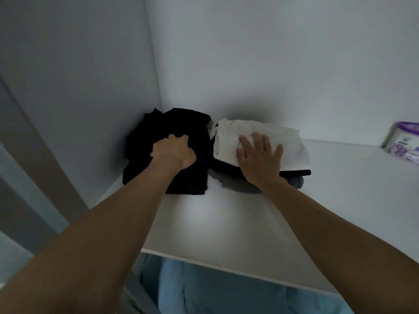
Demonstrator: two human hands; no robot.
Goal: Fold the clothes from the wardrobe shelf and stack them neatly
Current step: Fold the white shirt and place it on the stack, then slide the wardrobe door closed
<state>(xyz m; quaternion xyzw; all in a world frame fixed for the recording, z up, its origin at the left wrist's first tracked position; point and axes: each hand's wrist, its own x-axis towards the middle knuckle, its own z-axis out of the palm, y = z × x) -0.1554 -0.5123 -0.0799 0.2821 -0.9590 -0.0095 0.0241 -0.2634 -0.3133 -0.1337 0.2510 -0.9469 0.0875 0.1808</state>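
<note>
Two piles of clothes sit at the back left corner of a white wardrobe shelf [238, 223]. The left pile is black clothes [176, 125], loosely bunched against the side wall. My left hand [173, 151] lies on top of it with the fingers curled into the fabric. The right pile has a folded white garment [260, 134] on top, a black garment [294, 172] under it and a grey one [238, 185] at the bottom. My right hand [258, 157] rests flat on the white garment, fingers spread.
A purple and white packet [402, 142] stands at the far right of the shelf. White walls close the shelf at the left and back. Blue fabric [215, 291] hangs below the shelf's front edge. A door edge runs down the left.
</note>
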